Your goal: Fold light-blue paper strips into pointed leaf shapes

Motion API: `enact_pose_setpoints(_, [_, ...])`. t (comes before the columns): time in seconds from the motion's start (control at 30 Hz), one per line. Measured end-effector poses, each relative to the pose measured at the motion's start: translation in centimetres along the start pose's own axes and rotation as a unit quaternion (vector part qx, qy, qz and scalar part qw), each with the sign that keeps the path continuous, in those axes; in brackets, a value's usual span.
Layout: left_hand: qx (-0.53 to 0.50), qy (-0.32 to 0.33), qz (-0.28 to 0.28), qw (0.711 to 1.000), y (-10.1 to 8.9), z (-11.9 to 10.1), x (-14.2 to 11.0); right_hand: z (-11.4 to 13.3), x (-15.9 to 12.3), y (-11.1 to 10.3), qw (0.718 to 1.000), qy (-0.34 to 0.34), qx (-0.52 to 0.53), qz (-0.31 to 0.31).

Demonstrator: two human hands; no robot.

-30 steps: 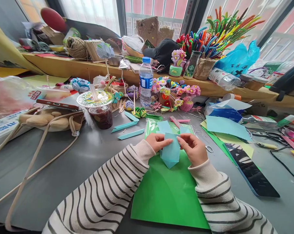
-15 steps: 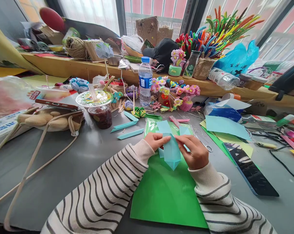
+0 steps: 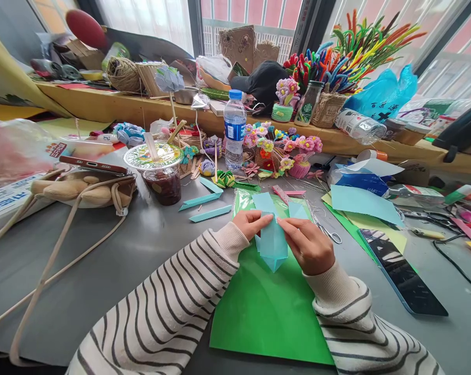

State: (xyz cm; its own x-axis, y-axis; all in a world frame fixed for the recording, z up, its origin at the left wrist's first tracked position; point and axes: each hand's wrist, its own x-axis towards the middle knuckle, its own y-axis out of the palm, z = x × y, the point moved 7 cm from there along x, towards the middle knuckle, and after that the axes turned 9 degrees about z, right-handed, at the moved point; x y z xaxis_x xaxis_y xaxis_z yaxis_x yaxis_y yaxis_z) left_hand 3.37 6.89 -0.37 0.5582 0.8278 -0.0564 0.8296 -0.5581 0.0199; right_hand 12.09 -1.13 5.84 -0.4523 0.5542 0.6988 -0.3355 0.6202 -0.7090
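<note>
Holding folded blue paper (image 3: 273,242) over the green sheet (image 3: 270,323), one hand on each side. Left hand (image 3: 253,224): grip clamped on the paper's upper left edge, thumb on the visible face. Right hand (image 3: 311,245): grip together too, thumb and fingertips pinching the upper right edge. Paper is over the far half of the green sheet, pointed end toward the person; can't tell if it touches the sheet. Both sleeves striped, cuffs plain.

At the far end of the green sheet, just past the hands: a blue piece (image 3: 262,201), a smaller blue piece (image 3: 297,210), and a pink strip (image 3: 280,195). Left of the green sheet, on the bench (image 3: 161,239): a straight blue strip (image 3: 211,214) and a bent one, then a lidded cup (image 3: 163,185) of dark drink; farther left, a bag (image 3: 79,192) with a phone (image 3: 93,164) on top. Beyond the green sheet: water bottle (image 3: 234,138), blue cap, upright, with crafted flowers (image 3: 267,136) beside it. Right of the green sheet: scissors (image 3: 334,237) near its edge, partly hidden; then a dark-screened phone (image 3: 405,276), lying flat, and a blue sheet (image 3: 366,204) on top of yellow and green paper.
</note>
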Motion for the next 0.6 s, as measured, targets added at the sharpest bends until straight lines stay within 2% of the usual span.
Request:
enact_pose_setpoints(0.3, [-0.024, -0.018, -0.013, 0.999, -0.16, 0.19, -0.06, -0.12, -0.05, 0.03, 0.999, 0.012, 0.050, 0.005])
enact_pose_setpoints(0.6, [-0.047, -0.025, -0.023, 0.998, -0.29, -0.08, -0.25, 0.33, 0.10, 0.04, 0.999, -0.013, 0.039, 0.002])
